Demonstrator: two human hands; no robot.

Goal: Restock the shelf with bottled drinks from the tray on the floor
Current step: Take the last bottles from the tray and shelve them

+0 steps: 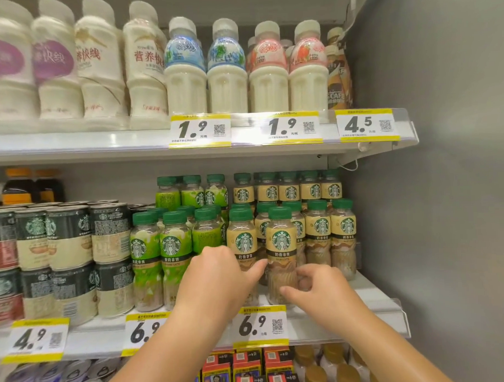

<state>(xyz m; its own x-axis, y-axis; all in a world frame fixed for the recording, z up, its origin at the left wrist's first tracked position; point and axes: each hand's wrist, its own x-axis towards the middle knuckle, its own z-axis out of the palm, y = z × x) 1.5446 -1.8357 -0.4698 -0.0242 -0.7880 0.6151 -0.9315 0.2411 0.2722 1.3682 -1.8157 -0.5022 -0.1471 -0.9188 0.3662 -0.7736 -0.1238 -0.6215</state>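
A green-capped, beige-labelled plastic bottle (280,241) is being gripped low by the right hand (317,288), fingers curled, at the front edge of the white middle shelf (371,296), while the left hand (219,275), fingers extended, is apparently being pressed against it.

1. Noted clear, glossy plastic in the front latte bottle (280,247), with a smooth green plastic cap (279,212) and a satin cream label.
2. Found the same glossy plastic in the green-label bottles (173,250).
3. Read the cans (109,233) as printed, semi-gloss metal.
4. Took the shelf (374,298) for smooth white painted metal, edged with a clear glossy plastic rail (399,317).
5. Saw matt paper in the price tags (260,326).
6. Judged the milk bottles (227,86) milky plastic with shiny film sleeves.
7. Found the side wall (445,184) grey and matt.
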